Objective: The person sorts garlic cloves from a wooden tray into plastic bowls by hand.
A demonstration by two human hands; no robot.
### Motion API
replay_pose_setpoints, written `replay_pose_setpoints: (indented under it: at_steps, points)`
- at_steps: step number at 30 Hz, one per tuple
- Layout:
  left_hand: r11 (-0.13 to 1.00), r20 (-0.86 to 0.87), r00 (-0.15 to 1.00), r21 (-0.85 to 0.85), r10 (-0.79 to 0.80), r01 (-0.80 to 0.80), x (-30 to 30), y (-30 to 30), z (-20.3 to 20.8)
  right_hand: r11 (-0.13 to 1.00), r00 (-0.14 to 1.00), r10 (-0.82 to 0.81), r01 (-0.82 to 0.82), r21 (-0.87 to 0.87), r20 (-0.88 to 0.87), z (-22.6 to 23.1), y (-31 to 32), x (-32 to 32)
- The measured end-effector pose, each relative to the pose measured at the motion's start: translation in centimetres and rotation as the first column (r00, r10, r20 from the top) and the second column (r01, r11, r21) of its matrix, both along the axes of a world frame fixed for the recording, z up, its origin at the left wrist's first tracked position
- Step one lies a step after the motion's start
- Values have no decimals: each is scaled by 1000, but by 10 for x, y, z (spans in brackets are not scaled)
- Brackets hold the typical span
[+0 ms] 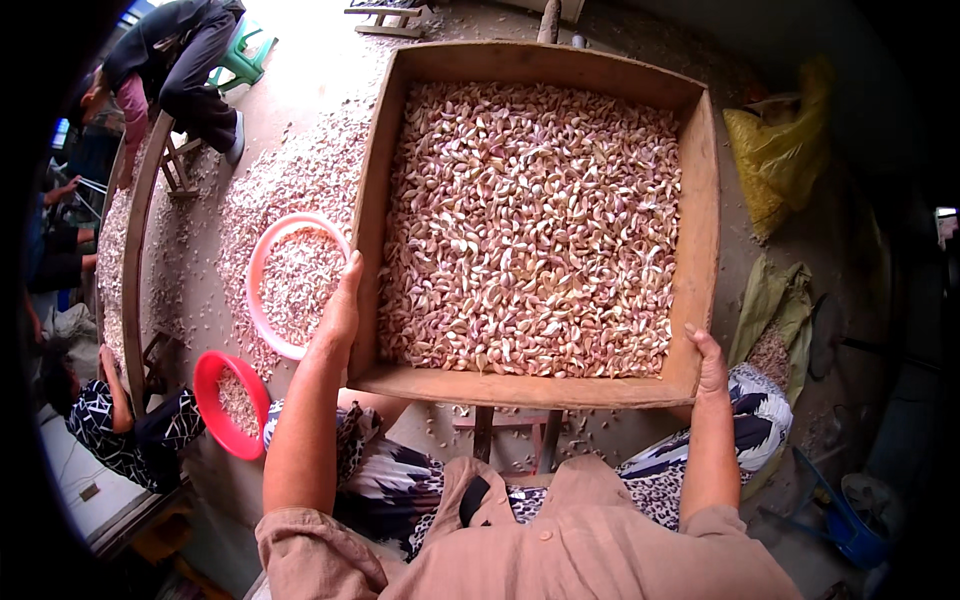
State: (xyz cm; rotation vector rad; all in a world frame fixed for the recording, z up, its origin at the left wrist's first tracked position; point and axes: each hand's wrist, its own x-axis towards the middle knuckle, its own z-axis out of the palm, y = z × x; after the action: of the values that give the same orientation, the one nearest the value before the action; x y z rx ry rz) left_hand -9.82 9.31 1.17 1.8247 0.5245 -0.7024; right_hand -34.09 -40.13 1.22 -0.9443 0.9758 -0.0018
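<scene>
A square wooden tray [530, 388] fills the middle of the view, in front of me above my lap. Its floor is covered with a layer of unpeeled garlic cloves [530, 235], whitish to pink-purple. My left hand [343, 305] grips the tray's left side near the front corner, thumb up along the outside. At the right front corner my right hand [708, 360] clasps the side wall, thumb by the rim. The fingers of both hands are mostly hidden beneath or behind the wood.
Left of the tray stand a pink-rimmed basin [262, 318] and a red basin [208, 392], both with cloves. Loose cloves [285, 180] cover the floor beyond. Yellow sacks [775, 165] lie at the right. Several people sit or bend at the far left around another wooden tray [135, 270].
</scene>
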Motion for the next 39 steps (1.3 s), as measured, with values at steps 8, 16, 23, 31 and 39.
replay_pose_setpoints:
  at_steps: [8, 16, 23, 31, 39]
  points:
    - [1000, -54, 999, 29, 5, -4, -2, -19, 26, 972, 994, 103, -94, -214, 31, -1, -4, 2]
    - [999, -7, 1000, 46, -24, 24, -3, -19, 26, 916, 991, 122, -88, -392, 61, 2, 1, 8]
    - [1000, 44, 999, 5, 1, -1, 0, -14, 18, 890, 986, 151, -107, -442, 65, -4, -1, 7]
    - [999, 60, 997, 22, -51, 50, 0, -13, 15, 826, 982, 182, -130, -548, 42, -4, -2, 9]
    - [999, 92, 995, 4, -34, 34, 6, -12, 4, 800, 983, 174, -102, -592, 66, -5, -5, 8]
